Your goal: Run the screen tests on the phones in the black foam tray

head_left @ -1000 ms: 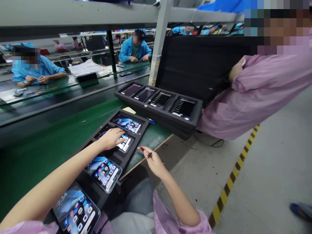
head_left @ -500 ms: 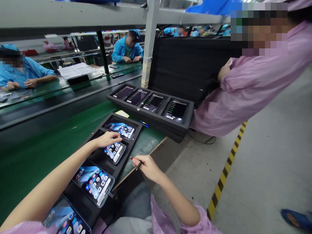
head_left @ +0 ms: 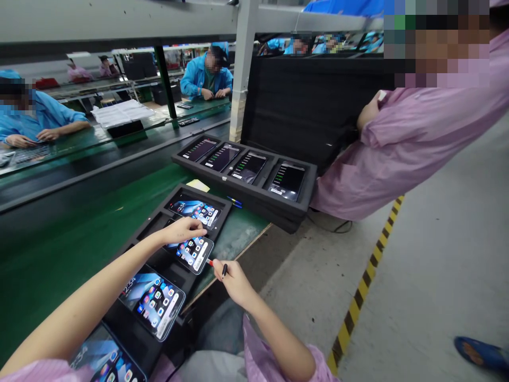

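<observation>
My left hand is closed on the upper part of a lit smartphone. That phone sits partly out of its slot, its lower end over the near side of a black foam tray. My right hand is closed on a slim plug-like piece with a red end; a black part shows between the fingers. The red end meets the phone's bottom edge; whether it is inserted I cannot tell. Another lit smartphone lies nearer me, and one lies beyond my left hand.
A second foam tray holds several dark-screened phones. Blue pens and a yellow paper lie between the trays. A co-worker in a pink sleeve stands at right by a large black case. A grey post rises behind.
My left hand has slid the phone to the right, toward the tray's near edge. My right hand has brought the red end from beside the tray up to the phone's bottom edge.
</observation>
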A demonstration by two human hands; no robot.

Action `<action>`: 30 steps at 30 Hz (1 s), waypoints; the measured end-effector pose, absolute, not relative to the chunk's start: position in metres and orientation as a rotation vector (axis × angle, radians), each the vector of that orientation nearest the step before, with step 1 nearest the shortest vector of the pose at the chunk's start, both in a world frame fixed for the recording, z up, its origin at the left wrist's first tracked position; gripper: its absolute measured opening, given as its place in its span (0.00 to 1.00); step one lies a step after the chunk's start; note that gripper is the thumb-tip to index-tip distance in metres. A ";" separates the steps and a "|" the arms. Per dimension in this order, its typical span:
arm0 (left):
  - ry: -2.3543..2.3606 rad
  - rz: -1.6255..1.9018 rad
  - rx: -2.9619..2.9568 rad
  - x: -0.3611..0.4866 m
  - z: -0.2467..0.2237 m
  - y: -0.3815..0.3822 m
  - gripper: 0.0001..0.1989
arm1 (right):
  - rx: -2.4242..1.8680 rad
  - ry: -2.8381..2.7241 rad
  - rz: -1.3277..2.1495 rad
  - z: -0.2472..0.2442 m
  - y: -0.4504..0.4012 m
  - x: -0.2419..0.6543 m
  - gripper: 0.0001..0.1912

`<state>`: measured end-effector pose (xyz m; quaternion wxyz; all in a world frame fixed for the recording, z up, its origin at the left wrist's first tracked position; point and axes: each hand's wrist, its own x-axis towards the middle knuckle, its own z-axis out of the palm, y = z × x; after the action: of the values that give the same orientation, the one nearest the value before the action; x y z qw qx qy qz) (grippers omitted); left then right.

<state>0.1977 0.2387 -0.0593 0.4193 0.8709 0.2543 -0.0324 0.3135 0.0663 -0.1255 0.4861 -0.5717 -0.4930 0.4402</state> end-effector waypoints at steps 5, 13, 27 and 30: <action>0.650 -0.067 2.219 0.199 -0.063 0.239 0.19 | -1.462 -1.214 1.022 -0.125 0.067 0.314 0.29; 0.727 -0.132 2.313 0.203 -0.071 0.237 0.17 | -1.576 -1.236 0.993 -0.122 0.072 0.312 0.28; 0.811 -0.133 2.712 0.206 -0.061 0.215 0.13 | -1.598 -0.910 0.941 -0.131 0.076 0.324 0.37; 0.836 -0.060 2.841 0.217 -0.060 0.201 0.12 | -1.612 -0.832 0.744 -0.127 0.072 0.343 0.35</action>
<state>0.2175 0.2009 -0.0596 0.0897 0.9552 0.2813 -0.0203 0.3425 0.0720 -0.1270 0.5566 -0.6831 -0.3523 0.3154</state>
